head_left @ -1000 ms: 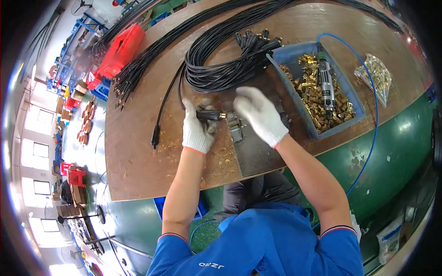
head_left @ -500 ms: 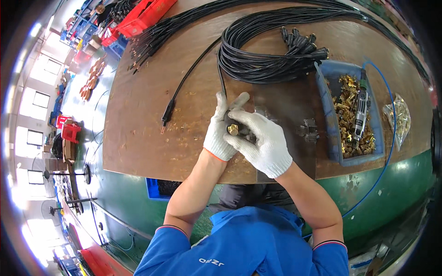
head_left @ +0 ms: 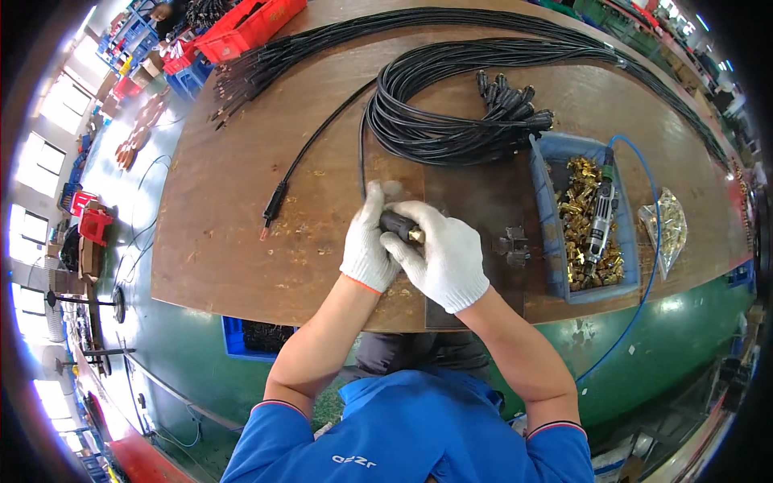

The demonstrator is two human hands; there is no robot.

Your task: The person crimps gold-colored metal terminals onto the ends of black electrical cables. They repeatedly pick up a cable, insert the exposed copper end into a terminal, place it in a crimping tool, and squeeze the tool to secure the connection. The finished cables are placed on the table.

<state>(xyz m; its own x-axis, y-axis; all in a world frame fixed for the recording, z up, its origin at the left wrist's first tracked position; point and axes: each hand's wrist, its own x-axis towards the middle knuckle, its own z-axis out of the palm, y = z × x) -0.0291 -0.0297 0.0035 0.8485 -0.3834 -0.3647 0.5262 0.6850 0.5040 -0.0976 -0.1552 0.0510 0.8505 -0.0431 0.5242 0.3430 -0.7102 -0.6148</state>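
White knit gloves cover both of my hands. My left hand (head_left: pixel 369 248) is closed round a black cable connector (head_left: pixel 396 223), whose cable (head_left: pixel 362 157) runs up from it to the coiled bundle. At the connector's lower right end a brass fitting (head_left: pixel 416 235) shows. Thumb and fingers of my right hand (head_left: pixel 447 258) close on that end from the right, hiding part of the fitting. Nearby on the right stands a blue bin (head_left: pixel 549 233) of brass fittings (head_left: pixel 581 193), with a grey air tool (head_left: pixel 600 221) lying on top.
A coil of black cables (head_left: pixel 394 121) with several connectors (head_left: pixel 515 105) lies at the back. One cable end (head_left: pixel 275 201) lies at the left. A bag of fittings (head_left: pixel 670 225) and a blue hose (head_left: pixel 657 258) are right of the bin; a red crate (head_left: pixel 241 36) stands far left.
The connector has tilted in my hands, so its black body shows more and the brass fitting's end points more to the right. My right fingers have shifted round it. The whole view has moved slightly.
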